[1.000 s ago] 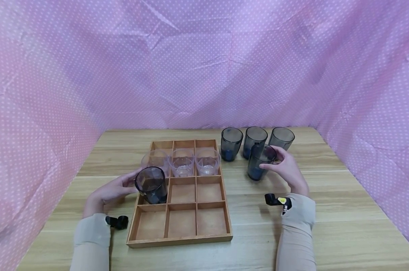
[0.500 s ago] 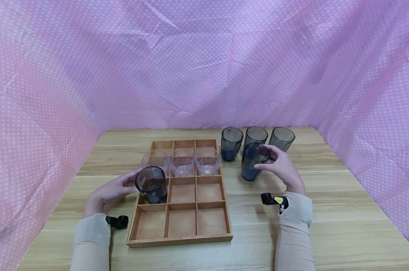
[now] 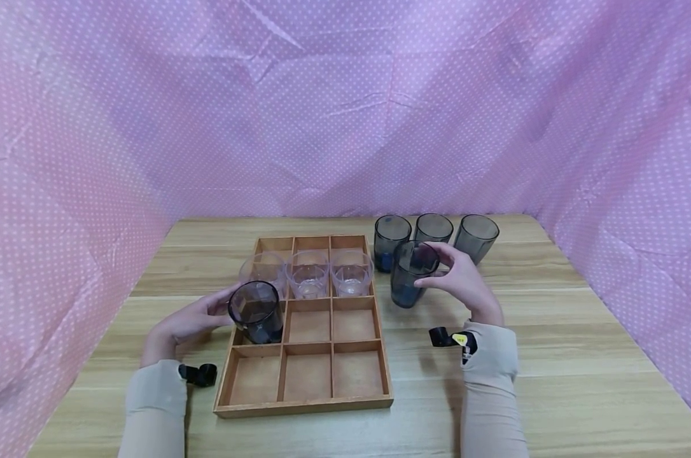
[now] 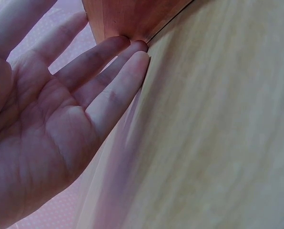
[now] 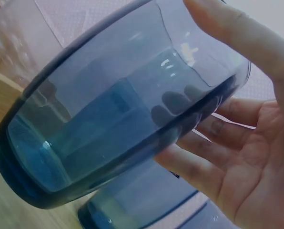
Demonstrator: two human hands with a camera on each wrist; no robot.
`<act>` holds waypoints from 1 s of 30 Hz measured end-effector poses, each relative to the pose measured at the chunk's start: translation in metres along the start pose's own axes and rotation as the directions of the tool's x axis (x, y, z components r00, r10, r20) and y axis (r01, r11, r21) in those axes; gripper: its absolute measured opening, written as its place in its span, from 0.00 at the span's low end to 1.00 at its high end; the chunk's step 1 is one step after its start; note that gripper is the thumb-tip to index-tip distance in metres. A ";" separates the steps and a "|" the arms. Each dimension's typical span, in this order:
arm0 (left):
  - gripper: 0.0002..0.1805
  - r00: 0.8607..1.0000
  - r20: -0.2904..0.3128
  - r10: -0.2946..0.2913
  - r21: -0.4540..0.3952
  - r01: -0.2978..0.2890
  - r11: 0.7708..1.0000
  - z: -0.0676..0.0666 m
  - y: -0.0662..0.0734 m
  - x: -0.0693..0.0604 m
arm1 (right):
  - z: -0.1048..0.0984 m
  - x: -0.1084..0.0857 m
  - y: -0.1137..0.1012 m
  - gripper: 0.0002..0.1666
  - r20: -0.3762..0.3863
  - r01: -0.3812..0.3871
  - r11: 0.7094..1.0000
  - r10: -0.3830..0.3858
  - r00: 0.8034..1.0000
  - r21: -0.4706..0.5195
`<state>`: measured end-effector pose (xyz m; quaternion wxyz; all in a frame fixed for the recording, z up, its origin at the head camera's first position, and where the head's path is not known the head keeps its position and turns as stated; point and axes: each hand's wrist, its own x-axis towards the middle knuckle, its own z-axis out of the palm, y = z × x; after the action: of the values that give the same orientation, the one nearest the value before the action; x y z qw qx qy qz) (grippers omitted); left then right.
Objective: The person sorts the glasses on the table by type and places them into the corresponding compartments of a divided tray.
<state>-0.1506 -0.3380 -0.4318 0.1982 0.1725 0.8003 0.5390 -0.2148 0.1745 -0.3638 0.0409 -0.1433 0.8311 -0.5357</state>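
Note:
My right hand point(image 3: 459, 283) grips a smoky dark glass point(image 3: 407, 289) from its right side, thumb and fingers around the wall. In the right wrist view the glass point(image 5: 108, 105) looks bluish and see-through, tilted in that picture. At the left, my left hand point(image 3: 199, 316) lies beside the wooden tray point(image 3: 305, 410). Its fingers are fairly straight, and in the left wrist view the fingertips point(image 4: 138, 59) touch the tray's side point(image 4: 125, 19). Another dark glass point(image 3: 258, 318) stands in the left compartment of the tray's third row, right by this hand.
Three clear cups point(image 3: 309, 280) stand in a row in the tray's second row. Behind my right hand are three more dark glasses, on the left point(image 3: 387, 238), in the middle point(image 3: 434, 226) and on the right point(image 3: 477, 238). A pink dotted cloth point(image 3: 345, 114) hangs around the table point(image 3: 580, 356).
My right hand has carried its dark glass leftward, from in front of the right-hand glasses toward the tray. The left hand and the tray have stayed put.

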 end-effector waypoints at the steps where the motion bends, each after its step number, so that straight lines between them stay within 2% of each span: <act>1: 0.45 1.000 -0.001 -0.001 0.005 0.001 1.000 0.000 0.000 0.000 | 0.001 0.000 -0.001 0.45 0.001 0.001 1.000 -0.001 1.000 -0.013; 6: 0.43 1.000 -0.001 -0.004 0.009 0.004 1.000 0.000 0.000 0.000 | 0.007 0.001 -0.007 0.46 0.005 0.012 0.999 -0.011 1.000 -0.035; 11: 0.44 1.000 0.012 -0.015 -0.017 0.015 1.000 0.000 0.001 0.002 | 0.013 0.001 -0.012 0.45 0.017 0.061 0.998 -0.061 0.998 -0.017; 18: 0.44 1.000 0.009 -0.007 -0.008 0.007 1.000 0.001 0.000 0.001 | 0.024 0.003 -0.021 0.44 0.038 0.108 0.994 -0.108 0.993 -0.008; 30: 0.44 1.000 -0.008 0.002 -0.001 -0.002 1.000 0.000 -0.001 -0.001 | 0.045 0.003 -0.043 0.45 0.142 0.128 0.988 -0.140 0.980 0.089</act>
<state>-0.1498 -0.3385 -0.4331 0.1949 0.1709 0.8005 0.5404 -0.1994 0.1175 -0.3439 0.0717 -0.2366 0.7923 -0.5577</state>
